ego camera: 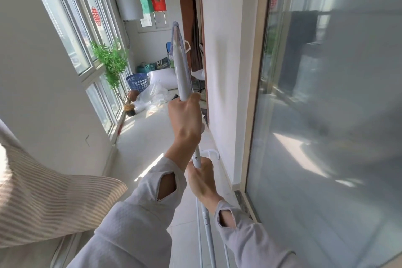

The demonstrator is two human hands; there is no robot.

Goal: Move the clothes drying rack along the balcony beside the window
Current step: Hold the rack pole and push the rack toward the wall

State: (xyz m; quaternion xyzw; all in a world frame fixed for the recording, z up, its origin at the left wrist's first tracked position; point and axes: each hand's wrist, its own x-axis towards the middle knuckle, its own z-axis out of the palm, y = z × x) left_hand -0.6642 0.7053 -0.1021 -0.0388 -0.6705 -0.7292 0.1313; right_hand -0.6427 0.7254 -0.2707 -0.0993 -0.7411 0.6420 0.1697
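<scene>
The folded clothes drying rack (182, 67) is a white and pale blue metal frame, held edge-on in front of me and pointing down the balcony. My left hand (185, 117) grips its upper tube. Lower down, my right hand (201, 177) is closed around a thin white tube of the same rack. The rack's lower legs (207, 235) run down between my forearms toward the floor. A large glass sliding window (326, 115) fills the right side, close to the rack.
Windows (82, 28) line the left wall, with a potted green plant (113, 65) beside them. A blue basket (137, 81), a white pillow (162, 79) and plastic sheeting (150, 98) lie at the far end. A striped cloth (43, 193) hangs at my left. A white wall (226, 61) stands on the right.
</scene>
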